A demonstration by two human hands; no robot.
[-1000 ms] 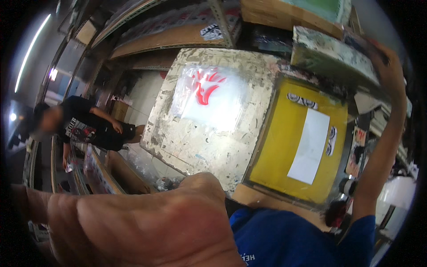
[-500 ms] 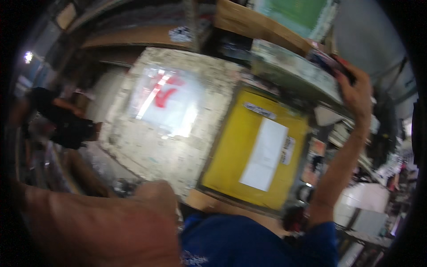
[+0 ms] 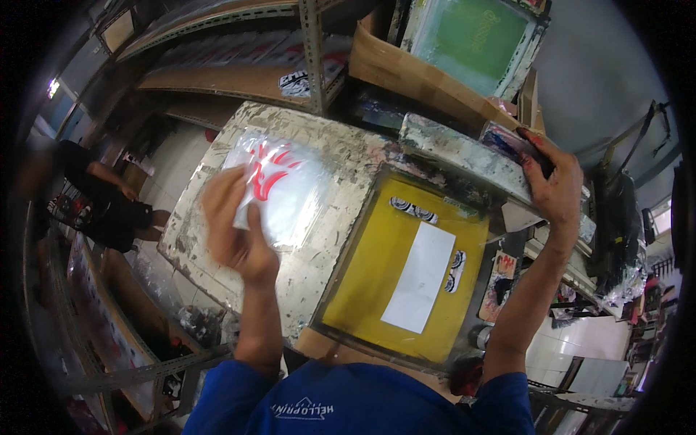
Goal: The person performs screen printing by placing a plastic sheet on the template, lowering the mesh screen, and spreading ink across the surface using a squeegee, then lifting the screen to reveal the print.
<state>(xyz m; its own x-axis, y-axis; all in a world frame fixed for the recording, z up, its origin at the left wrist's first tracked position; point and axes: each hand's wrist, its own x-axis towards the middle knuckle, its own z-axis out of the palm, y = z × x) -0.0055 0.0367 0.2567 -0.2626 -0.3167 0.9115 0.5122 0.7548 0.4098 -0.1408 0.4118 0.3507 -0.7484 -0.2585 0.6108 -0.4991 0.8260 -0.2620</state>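
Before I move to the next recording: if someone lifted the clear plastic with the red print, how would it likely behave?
The clear plastic is probably floppy, since it looks thin and filmy at its edges. It seems light for its size, lying flat on the worn table. Its glossy glare suggests it may be slippery.

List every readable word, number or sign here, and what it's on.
Blue shirt: white lettering, wording not copied out.
Green screen: pale lettering, too blurred to read.
Printed item on the shelf: black-and-white letters, not copied out.
Black shirt: small print, unreadable.
Plastic bag: red marks; cannot tell whether letters.
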